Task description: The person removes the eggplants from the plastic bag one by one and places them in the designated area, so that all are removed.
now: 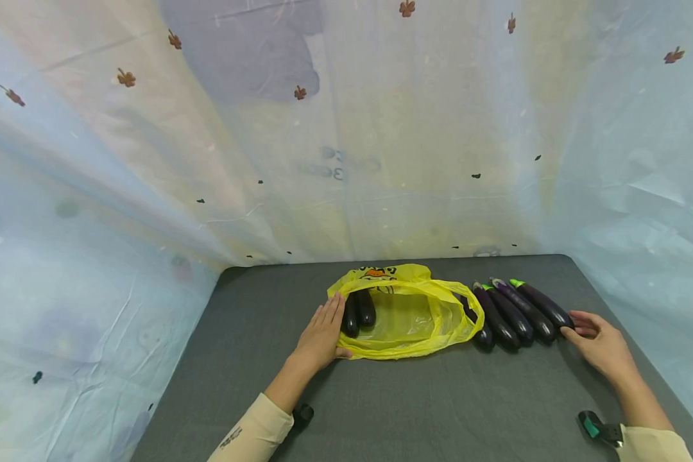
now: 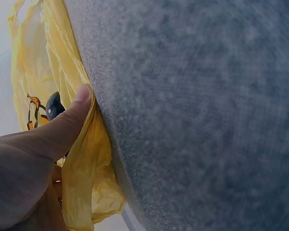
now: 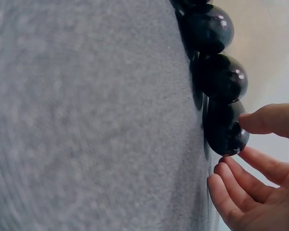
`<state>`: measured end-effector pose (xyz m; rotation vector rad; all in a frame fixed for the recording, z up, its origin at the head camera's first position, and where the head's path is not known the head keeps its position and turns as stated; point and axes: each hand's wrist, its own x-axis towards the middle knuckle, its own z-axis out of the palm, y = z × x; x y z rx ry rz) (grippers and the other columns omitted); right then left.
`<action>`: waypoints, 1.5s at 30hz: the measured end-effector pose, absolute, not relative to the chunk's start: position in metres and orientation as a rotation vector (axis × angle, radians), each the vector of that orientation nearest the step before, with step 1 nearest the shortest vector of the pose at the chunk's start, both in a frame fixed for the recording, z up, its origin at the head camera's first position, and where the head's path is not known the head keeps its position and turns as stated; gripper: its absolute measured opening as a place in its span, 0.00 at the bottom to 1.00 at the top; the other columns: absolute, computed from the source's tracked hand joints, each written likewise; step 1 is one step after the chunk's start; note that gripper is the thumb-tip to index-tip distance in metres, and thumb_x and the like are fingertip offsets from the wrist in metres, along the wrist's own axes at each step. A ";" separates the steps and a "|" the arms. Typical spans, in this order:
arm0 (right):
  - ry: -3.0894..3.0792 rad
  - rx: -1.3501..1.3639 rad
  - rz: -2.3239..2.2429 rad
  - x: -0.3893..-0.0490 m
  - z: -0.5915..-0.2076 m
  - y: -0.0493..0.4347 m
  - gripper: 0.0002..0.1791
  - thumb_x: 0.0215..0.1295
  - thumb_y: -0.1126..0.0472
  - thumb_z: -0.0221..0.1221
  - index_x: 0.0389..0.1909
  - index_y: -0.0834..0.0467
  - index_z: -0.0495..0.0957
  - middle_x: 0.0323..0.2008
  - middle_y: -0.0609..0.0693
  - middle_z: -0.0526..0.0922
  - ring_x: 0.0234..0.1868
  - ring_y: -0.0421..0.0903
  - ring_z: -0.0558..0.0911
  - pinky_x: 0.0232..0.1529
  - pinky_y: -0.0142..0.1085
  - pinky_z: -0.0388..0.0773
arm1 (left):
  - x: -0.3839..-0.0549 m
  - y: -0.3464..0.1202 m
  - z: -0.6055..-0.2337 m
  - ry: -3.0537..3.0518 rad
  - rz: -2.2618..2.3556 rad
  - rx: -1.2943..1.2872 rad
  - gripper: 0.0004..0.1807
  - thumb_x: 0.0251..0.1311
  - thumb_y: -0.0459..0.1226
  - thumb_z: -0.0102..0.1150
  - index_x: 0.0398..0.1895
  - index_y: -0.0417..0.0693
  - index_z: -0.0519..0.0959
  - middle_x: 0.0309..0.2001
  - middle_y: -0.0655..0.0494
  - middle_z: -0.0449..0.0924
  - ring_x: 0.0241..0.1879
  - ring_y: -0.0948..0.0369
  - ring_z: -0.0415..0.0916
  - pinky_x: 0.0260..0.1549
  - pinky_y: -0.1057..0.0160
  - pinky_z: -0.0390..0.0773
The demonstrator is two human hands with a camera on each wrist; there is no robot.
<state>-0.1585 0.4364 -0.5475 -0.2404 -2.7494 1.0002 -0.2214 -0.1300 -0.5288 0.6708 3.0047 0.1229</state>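
A yellow plastic bag [image 1: 404, 351] lies on its side, its wide mouth facing me. Two dark purple eggplants [image 1: 358, 313] show inside its left part. My left hand [image 1: 320, 337] rests against the bag's left side, fingers straight and thumb [image 2: 77, 107] on the lower rim. To the right of the bag, several eggplants [image 1: 511, 317] lie side by side, the leftmost partly behind the bag's edge. At the row's right end, my right hand [image 1: 600, 343] pinches the near tip of the outermost eggplant [image 3: 226, 127] between thumb and fingers; this eggplant touches its neighbour.
A dark grey cloth [image 1: 439, 404] covers the table. Pale plastic sheeting [image 1: 381, 160] hangs behind the table and along both sides. A dark strap with a device [image 1: 597, 427] is on the right wrist, and another dark device [image 1: 303, 416] is at the left wrist.
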 end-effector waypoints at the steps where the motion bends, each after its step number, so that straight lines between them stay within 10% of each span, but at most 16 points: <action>1: -2.741 -0.246 0.993 -0.158 -0.547 0.437 0.33 0.81 0.50 0.61 0.70 0.73 0.71 0.61 0.77 0.78 0.41 0.18 0.70 0.35 0.34 0.75 | -0.221 -0.130 -0.529 3.004 0.124 0.669 0.70 0.58 0.60 0.76 0.88 0.39 0.41 0.88 0.43 0.37 0.87 0.48 0.41 0.84 0.48 0.48; 4: -2.707 -0.242 1.009 -0.157 -0.548 0.438 0.32 0.80 0.50 0.61 0.70 0.72 0.72 0.59 0.77 0.79 0.39 0.09 0.60 0.32 0.26 0.69 | -0.223 -0.130 -0.530 3.003 0.118 0.668 0.70 0.58 0.60 0.76 0.88 0.39 0.41 0.88 0.42 0.36 0.87 0.48 0.41 0.84 0.48 0.48; 18: -2.526 -0.130 1.034 -0.149 -0.535 0.408 0.26 0.76 0.58 0.66 0.68 0.69 0.77 0.55 0.71 0.82 0.41 0.12 0.67 0.35 0.14 0.69 | -0.223 -0.130 -0.530 3.003 0.109 0.657 0.70 0.58 0.60 0.76 0.89 0.40 0.40 0.88 0.43 0.36 0.87 0.48 0.40 0.84 0.48 0.47; 45: -2.386 0.198 1.129 -0.143 -0.514 0.306 0.23 0.68 0.70 0.71 0.63 0.65 0.82 0.55 0.57 0.83 0.49 0.29 0.79 0.51 0.14 0.72 | -0.220 -0.128 -0.528 3.025 0.067 0.647 0.72 0.56 0.61 0.77 0.88 0.39 0.41 0.88 0.42 0.38 0.87 0.48 0.42 0.84 0.48 0.48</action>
